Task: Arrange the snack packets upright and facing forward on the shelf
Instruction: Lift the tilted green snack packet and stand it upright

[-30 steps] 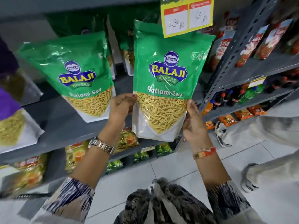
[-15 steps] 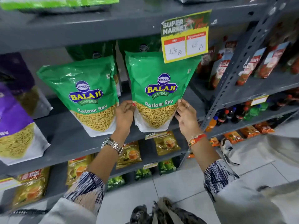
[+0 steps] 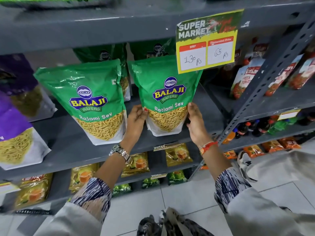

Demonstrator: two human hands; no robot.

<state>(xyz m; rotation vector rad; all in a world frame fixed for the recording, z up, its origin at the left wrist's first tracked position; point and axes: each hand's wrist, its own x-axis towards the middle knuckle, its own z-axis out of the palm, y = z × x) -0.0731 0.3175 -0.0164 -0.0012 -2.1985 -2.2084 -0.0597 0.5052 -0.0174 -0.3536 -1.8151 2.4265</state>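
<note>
Left Ratlami Sev packet [image 3: 95, 101] upright on grey shelf [image 3: 68, 142], label forward. Left hand [image 3: 136, 119] and right hand [image 3: 194, 118] grip second Ratlami Sev packet [image 3: 166, 96] by its lower edges, base on shelf, under price tag [image 3: 207, 41].

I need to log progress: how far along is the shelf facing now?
Done: one Ratlami Sev packet stands upright, label forward, on the grey shelf. In hand: the left hand and right hand hold a second Ratlami Sev packet by its lower sides, its base at the shelf. Left: releasing it; the purple packets lean.
</note>
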